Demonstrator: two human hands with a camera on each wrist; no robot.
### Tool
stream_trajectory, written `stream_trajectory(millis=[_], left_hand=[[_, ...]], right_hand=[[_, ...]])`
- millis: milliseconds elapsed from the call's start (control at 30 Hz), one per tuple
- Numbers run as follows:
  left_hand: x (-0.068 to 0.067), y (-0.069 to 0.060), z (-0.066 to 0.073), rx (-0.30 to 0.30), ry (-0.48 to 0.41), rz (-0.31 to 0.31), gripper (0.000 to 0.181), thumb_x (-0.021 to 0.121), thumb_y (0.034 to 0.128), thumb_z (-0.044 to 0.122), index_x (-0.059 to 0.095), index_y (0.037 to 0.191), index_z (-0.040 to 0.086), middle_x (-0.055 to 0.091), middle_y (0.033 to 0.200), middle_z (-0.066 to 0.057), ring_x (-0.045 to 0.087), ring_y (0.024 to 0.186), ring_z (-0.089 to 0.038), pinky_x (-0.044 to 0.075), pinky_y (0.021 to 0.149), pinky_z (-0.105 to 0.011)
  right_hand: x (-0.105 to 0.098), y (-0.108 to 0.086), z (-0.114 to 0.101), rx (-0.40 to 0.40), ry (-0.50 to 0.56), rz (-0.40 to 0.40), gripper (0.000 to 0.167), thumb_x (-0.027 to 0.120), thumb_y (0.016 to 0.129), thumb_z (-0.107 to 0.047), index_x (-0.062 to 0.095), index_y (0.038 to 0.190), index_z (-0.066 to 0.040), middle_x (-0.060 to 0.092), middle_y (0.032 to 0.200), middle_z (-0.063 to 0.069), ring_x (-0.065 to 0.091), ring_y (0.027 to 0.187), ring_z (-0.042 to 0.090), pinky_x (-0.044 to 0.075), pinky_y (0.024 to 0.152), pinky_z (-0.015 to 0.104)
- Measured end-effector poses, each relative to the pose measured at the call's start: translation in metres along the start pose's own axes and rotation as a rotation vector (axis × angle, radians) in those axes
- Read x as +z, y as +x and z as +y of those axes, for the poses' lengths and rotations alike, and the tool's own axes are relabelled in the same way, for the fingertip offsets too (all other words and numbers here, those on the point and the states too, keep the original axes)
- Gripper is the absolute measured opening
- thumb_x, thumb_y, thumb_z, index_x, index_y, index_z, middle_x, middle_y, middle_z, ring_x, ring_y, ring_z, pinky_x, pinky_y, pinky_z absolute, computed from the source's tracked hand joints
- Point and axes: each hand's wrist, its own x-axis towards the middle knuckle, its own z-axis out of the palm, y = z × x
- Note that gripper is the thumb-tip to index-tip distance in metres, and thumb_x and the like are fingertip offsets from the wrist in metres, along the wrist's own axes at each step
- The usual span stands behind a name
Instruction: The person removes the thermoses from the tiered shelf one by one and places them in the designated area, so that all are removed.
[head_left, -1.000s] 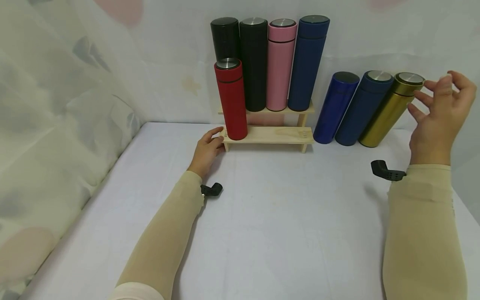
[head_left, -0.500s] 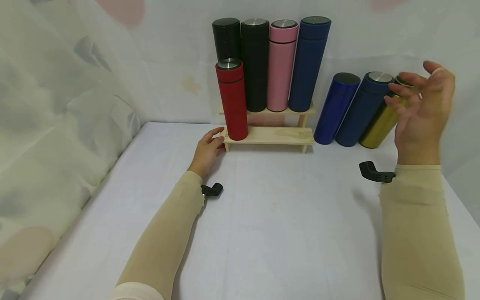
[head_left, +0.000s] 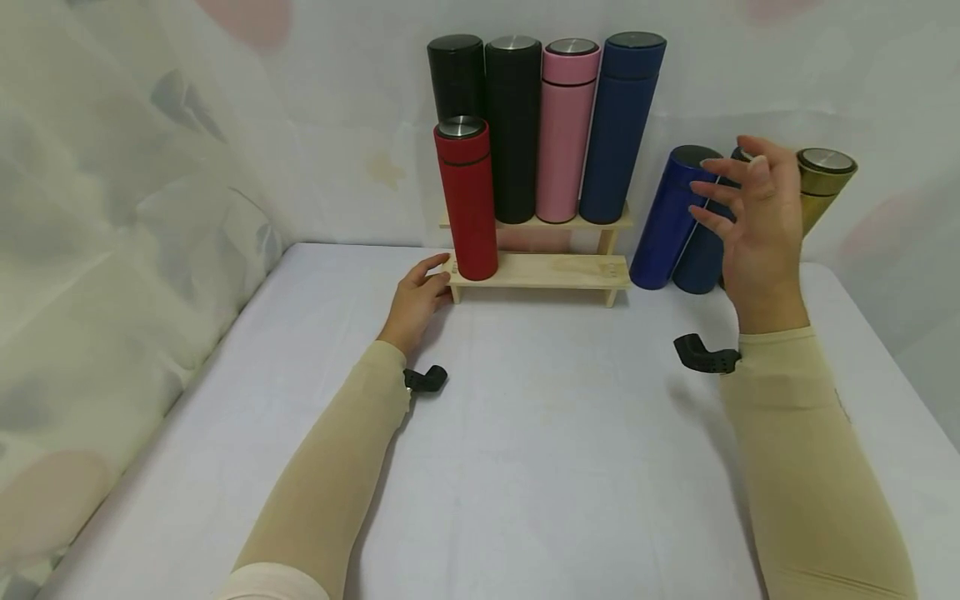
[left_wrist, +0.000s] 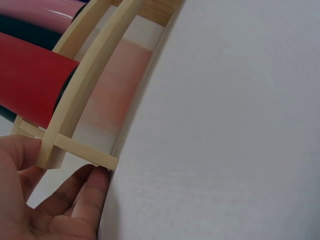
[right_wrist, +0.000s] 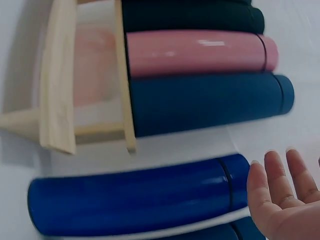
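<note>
My left hand (head_left: 412, 304) holds the left end of a two-tier wooden display rack (head_left: 562, 269). In the left wrist view its thumb lies at the shelf's end and its fingers (left_wrist: 90, 197) curl by the leg. A red vacuum flask (head_left: 468, 208) stands at the left of the lower tier. My right hand (head_left: 765, 237), fingers spread and holding nothing, is raised near the top of a bright blue flask (head_left: 663, 237). It partly hides a dark blue flask (head_left: 697, 265) and a gold flask (head_left: 819, 196); whether it touches the bright blue one, I cannot tell.
On the upper tier stand two black flasks (head_left: 513, 133), a pink flask (head_left: 566, 142) and a tall navy flask (head_left: 618, 133). A white cloth covers the table (head_left: 555, 433). Patterned fabric hangs behind and to the left.
My right hand has moved left from beside the gold flask, past the dark blue flask, toward the bright blue one. The left hand stays at the rack.
</note>
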Motion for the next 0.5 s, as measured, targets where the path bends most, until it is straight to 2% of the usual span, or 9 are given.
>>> stream_trajectory(millis=[300, 500], left_hand=[[-0.001, 0.000, 0.000, 0.010, -0.014, 0.004, 0.045, 0.057, 0.1143, 0.015, 0.056, 0.159, 0.012, 0.058, 0.147, -0.022, 0.063, 0.130, -0.034, 0.055, 0.108, -0.039], [0.000, -0.001, 0.002, 0.009, -0.004, 0.009, 0.046, 0.058, 0.1141, 0.015, 0.056, 0.160, 0.011, 0.058, 0.146, -0.023, 0.062, 0.131, -0.034, 0.054, 0.109, -0.040]], right_hand=[[0.028, -0.009, 0.023, 0.073, -0.118, -0.136, 0.059, 0.070, 0.106, -0.043, 0.051, 0.154, -0.016, 0.054, 0.144, 0.017, 0.057, 0.131, 0.036, 0.045, 0.114, 0.053], [0.047, -0.018, 0.047, 0.087, -0.198, -0.279, 0.055, 0.064, 0.109, -0.034, 0.048, 0.157, -0.014, 0.052, 0.145, 0.020, 0.055, 0.132, 0.034, 0.046, 0.109, 0.046]])
